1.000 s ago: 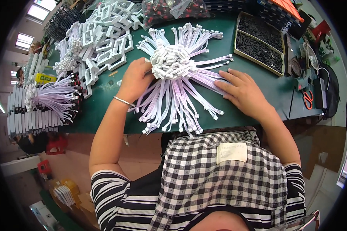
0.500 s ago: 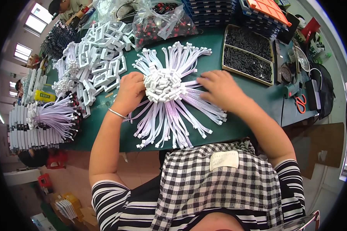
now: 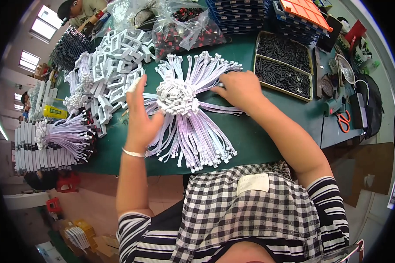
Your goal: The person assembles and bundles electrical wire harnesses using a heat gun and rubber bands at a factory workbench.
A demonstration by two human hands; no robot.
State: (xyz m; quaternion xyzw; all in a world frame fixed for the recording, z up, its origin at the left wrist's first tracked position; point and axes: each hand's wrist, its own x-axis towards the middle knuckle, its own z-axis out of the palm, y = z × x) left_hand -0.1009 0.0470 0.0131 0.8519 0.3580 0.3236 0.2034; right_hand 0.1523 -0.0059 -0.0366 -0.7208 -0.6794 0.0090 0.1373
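A radial pile of white-and-purple flat cables (image 3: 206, 136) lies on the green table, with white connectors (image 3: 177, 97) heaped at its middle and loose ends fanning outward. My left hand (image 3: 141, 120) is open at the pile's left side, its fingers stretched up and away from the table and its thumb apart. On the right, my right hand (image 3: 242, 90) has its fingers curled over cables on that side of the fan; its fingertips are partly hidden.
White rectangular plastic frames (image 3: 114, 65) are heaped at the left, beside more bundled cables (image 3: 68, 136). Behind are a bag of red and black parts (image 3: 186, 33) and stacked blue trays (image 3: 237, 15). A divided box of black pieces (image 3: 283, 63) and orange-handled scissors (image 3: 343, 121) lie right.
My left hand has left the connectors, opening and moving down and toward me. My right hand has moved up. Cables on the right have shifted, now bunched at the upper right and the front.
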